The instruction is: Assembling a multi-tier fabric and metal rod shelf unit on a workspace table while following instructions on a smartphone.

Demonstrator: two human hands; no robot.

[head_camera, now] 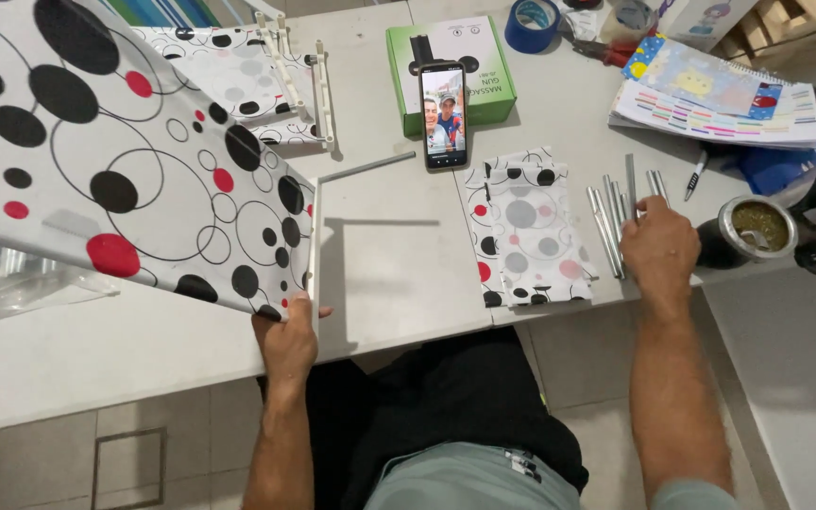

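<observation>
While your left hand [287, 332] pinches the spotted fabric panel [115, 151] left of the phone [444, 115], steady its white rod edge; your right hand [658, 247], fingers curled over the metal rods [608, 227] right of the phone, should lift one cleanly.

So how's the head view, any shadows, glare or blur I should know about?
Head view: even, soft light; the raised fabric panel casts a faint shadow on the table; phone screen bright but readable; both hands sharp; edges bend slightly from the wide lens.

a phone [444, 115] leans on a green box [484, 57]; blue tape roll [532, 24], notebooks [720, 94], metal cup [753, 229].
</observation>
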